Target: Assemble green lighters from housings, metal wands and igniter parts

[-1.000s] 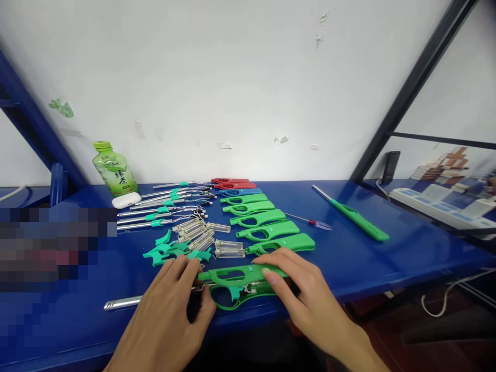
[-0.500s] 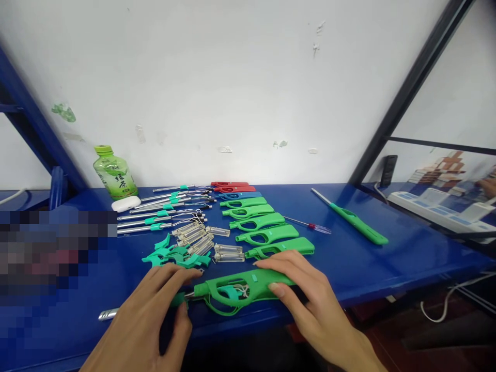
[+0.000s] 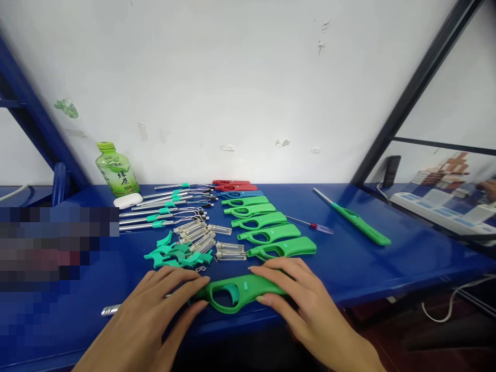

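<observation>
A green long-nosed lighter (image 3: 248, 290) lies across the front of the blue table, its teal trigger (image 3: 233, 292) showing inside the guard. My left hand (image 3: 163, 305) is closed round its neck end, thumb below and fingers above; the metal tube (image 3: 110, 310) pokes out to the left beneath that hand. Around the handle's right end, my right hand (image 3: 300, 294) is closed, thumb at the front edge and fingers on top. Just beyond are a green lighter shell (image 3: 287, 248), clear fuel tanks (image 3: 230, 255) and a pile of teal triggers (image 3: 180, 254).
Several metal lighter tubes with wires (image 3: 143, 226) lie at the left, near a green bottle (image 3: 118, 170) and a white case (image 3: 127, 200). Red shells (image 3: 234, 186) and a screwdriver (image 3: 321, 229) lie farther back. Another lighter (image 3: 362, 226) and a power strip (image 3: 437, 212) are at right.
The gap between neck and handle shell has closed, and the wires inside the guard no longer show. My left hand has moved right onto the neck end; the trigger now sits against the guard's right side.
</observation>
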`<state>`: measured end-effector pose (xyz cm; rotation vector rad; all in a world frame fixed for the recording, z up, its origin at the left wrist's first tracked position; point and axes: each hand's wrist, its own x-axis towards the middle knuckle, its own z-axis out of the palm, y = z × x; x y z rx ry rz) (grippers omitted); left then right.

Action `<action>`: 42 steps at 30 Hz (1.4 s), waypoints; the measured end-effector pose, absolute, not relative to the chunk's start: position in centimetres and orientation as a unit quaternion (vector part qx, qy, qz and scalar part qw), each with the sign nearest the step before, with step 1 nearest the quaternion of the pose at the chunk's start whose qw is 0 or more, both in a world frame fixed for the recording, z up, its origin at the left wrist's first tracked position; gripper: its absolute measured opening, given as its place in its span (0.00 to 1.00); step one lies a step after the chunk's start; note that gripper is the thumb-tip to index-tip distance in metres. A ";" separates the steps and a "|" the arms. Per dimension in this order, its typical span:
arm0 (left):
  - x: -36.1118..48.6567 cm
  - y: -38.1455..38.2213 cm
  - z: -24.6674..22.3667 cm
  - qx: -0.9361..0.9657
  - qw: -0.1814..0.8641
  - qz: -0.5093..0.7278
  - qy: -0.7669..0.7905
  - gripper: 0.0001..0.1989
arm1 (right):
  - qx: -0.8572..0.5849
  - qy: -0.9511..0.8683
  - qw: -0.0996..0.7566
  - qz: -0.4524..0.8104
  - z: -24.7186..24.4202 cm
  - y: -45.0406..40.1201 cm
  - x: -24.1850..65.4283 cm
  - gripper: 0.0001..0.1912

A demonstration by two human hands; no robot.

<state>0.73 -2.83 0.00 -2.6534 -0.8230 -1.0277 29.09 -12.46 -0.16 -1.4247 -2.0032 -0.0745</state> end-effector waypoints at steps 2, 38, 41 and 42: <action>0.9 -2.7 0.4 -0.893 0.097 -0.345 -0.272 0.19 | -0.549 -0.769 0.328 -0.018 -0.2 -12.5 29.0 0.17; 1.1 -2.2 -0.2 -0.900 0.058 -0.342 -0.264 0.17 | -0.536 -0.755 0.378 0.019 -0.7 -12.7 29.0 0.15; 1.3 -2.3 0.3 -0.902 0.069 -0.340 -0.257 0.17 | -0.535 -0.757 0.376 0.023 -0.8 -12.8 29.1 0.15; 1.3 -2.3 0.5 -0.901 0.072 -0.344 -0.255 0.18 | -0.535 -0.757 0.375 0.023 -0.8 -12.8 29.1 0.15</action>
